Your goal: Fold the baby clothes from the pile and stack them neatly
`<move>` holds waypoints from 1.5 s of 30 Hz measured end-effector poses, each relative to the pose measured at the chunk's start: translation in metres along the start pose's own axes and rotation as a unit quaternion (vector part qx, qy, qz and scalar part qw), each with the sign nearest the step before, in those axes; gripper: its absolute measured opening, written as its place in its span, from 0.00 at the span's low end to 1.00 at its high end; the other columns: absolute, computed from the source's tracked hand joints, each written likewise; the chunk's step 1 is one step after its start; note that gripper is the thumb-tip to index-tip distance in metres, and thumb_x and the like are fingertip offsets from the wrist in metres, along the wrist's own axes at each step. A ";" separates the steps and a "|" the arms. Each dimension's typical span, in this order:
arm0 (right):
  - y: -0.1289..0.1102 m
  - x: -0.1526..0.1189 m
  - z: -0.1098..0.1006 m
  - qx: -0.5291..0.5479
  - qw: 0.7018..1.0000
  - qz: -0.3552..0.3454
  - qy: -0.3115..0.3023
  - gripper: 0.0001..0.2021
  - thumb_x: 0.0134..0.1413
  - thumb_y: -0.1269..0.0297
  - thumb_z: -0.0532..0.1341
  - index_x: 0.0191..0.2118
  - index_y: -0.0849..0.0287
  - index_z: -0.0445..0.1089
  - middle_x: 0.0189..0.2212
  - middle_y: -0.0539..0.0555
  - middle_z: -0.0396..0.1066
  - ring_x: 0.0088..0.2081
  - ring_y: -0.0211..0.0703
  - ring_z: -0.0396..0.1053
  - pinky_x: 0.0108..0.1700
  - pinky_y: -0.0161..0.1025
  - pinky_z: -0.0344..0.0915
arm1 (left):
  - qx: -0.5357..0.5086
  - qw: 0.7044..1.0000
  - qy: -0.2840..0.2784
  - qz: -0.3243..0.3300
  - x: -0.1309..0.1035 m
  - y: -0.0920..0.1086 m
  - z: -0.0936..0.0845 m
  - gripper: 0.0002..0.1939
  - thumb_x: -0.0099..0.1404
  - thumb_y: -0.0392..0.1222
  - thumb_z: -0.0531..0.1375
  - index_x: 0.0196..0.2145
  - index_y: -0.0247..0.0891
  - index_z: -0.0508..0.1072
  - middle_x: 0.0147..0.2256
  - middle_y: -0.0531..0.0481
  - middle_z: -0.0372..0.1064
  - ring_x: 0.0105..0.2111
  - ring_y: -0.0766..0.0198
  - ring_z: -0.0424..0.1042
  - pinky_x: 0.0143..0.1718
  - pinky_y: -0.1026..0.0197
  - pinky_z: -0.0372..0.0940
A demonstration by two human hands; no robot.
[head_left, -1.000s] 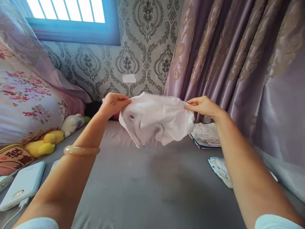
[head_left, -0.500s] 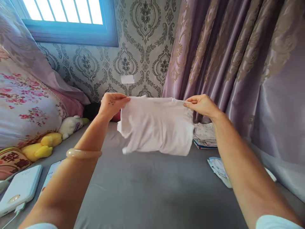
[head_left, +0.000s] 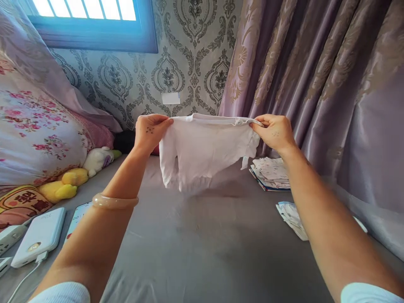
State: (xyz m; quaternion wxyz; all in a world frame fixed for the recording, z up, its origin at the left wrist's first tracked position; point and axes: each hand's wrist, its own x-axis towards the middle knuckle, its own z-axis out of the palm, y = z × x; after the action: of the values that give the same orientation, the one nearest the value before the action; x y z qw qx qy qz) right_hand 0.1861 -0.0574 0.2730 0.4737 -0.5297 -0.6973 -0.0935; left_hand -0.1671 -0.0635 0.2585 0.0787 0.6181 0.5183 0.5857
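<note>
A small white long-sleeved garment (head_left: 205,147) hangs stretched between my two hands, above the grey sheet (head_left: 189,244). My left hand (head_left: 153,131) pinches its upper left corner between thumb and fingers. At the upper right corner, my right hand (head_left: 274,129) grips the cloth the same way. The garment's lower edge is slightly blurred and hangs lower on the left than on the right. A bangle (head_left: 115,202) circles my left forearm.
Folded clothes (head_left: 269,173) are stacked behind my right forearm, with another folded piece (head_left: 292,216) nearer. At the left are plush toys (head_left: 65,185), a white power bank (head_left: 41,237), a phone (head_left: 77,216) and a power strip (head_left: 11,237). Curtains (head_left: 315,84) hang at the right.
The garment's lower part has swung and folded upward on the right, and a sleeve now hangs at the left. Both hands keep their pinch; the right has shifted slightly right. The view has tilted down slightly.
</note>
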 end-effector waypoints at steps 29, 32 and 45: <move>-0.033 -0.007 -0.027 -0.044 0.998 -0.035 0.008 0.15 0.55 0.52 0.63 0.40 0.58 0.77 0.32 0.55 0.76 0.35 0.47 0.72 0.39 0.43 0.65 | 0.237 0.959 -0.008 0.156 -0.013 0.016 -0.040 0.16 0.65 0.44 0.54 0.41 0.34 0.78 0.32 0.48 0.74 0.32 0.63 0.69 0.35 0.62 0.61; -0.024 -0.001 -0.002 -0.149 0.984 -0.077 0.052 0.14 0.59 0.54 0.59 0.42 0.57 0.76 0.33 0.56 0.76 0.38 0.48 0.72 0.42 0.44 0.63 | 0.265 0.957 0.006 0.115 -0.001 -0.007 -0.015 0.18 0.67 0.45 0.51 0.44 0.38 0.77 0.39 0.46 0.75 0.38 0.58 0.71 0.39 0.61 0.62; -0.011 -0.024 -0.036 0.194 0.969 0.024 -0.151 0.17 0.45 0.47 0.68 0.35 0.55 0.77 0.32 0.53 0.77 0.34 0.44 0.73 0.37 0.40 0.68 | -0.025 0.996 -0.082 -0.002 -0.030 0.015 -0.048 0.17 0.59 0.50 0.59 0.37 0.33 0.75 0.27 0.51 0.67 0.27 0.68 0.65 0.31 0.64 0.63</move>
State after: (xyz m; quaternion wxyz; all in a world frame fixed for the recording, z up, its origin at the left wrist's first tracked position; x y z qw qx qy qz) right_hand 0.1975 -0.1005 0.2777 0.4584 -0.4522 -0.7529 0.1358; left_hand -0.1907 -0.1170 0.2643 0.1378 0.6609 0.4966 0.5455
